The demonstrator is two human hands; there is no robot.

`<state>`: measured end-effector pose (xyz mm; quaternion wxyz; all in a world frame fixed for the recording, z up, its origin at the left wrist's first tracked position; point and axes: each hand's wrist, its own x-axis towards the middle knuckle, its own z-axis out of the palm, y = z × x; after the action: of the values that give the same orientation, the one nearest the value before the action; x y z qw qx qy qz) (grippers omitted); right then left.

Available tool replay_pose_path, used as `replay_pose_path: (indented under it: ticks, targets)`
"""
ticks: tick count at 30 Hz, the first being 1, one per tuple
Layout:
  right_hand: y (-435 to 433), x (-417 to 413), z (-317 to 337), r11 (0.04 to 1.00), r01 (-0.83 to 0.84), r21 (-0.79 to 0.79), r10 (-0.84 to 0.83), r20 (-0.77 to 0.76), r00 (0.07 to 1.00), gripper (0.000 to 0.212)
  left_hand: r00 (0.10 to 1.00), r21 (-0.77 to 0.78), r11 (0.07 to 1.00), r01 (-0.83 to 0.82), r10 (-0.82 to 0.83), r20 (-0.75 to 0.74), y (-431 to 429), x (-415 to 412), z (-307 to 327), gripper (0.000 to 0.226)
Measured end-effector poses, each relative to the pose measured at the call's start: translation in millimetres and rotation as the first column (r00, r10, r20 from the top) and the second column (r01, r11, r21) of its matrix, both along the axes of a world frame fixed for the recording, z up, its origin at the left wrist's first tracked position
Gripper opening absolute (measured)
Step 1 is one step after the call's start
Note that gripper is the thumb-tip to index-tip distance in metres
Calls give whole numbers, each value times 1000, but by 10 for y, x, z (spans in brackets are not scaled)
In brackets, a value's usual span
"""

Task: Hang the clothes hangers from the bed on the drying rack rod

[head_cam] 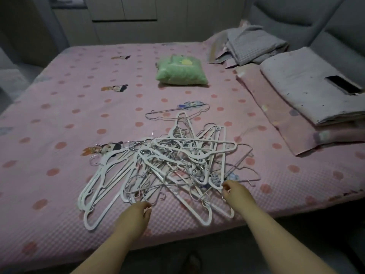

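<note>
A tangled pile of several clothes hangers (pixel 169 165), white plastic ones and thin wire ones, lies on the pink dotted bed (pixel 59 119) near its front edge. My left hand (pixel 136 214) reaches to the pile's near edge with its fingers curled by a wire hook; whether it holds one I cannot tell. My right hand (pixel 234 191) is at the pile's right side, fingers curled around a thin hanger there. One wire hanger (pixel 177 111) lies apart behind the pile. No drying rack is in view.
A green pillow (pixel 181 70) sits mid-bed. Folded grey blankets (pixel 252 44) and a folded quilt stack (pixel 308 89) with a dark phone (pixel 343 84) on top occupy the right side. Cabinets stand beyond the bed. The floor shows below the bed's front edge.
</note>
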<state>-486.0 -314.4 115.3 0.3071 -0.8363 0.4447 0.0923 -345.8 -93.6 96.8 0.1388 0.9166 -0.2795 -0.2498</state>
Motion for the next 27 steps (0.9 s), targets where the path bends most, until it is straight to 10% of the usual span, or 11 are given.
replay_pose_path:
  ticks: [6, 9, 13, 21, 27]
  targets:
    - [-887, 805, -526, 992, -128, -9, 126, -121, 985, 38, 993, 175, 978, 111, -118, 29, -758, 507, -462, 54]
    - [-1136, 1130, -715, 971, -235, -40, 227, -146, 963, 55, 989, 231, 963, 142, -147, 6, -947, 705, -691, 97]
    - [-1329, 1446, -906, 916, -385, -113, 358, -202, 912, 70, 985, 304, 937, 169, -171, -18, -1203, 937, -859, 83]
    - [-1479, 1415, -1177, 835, -526, -162, 456, -332, 826, 51, 973, 345, 911, 226, -194, -126, -1339, 980, -1122, 143]
    - [-1504, 1436, -1216, 694, -639, -331, 513, -396, 762, 46, 971, 345, 911, 225, -181, -153, -1344, 1017, -1147, 145]
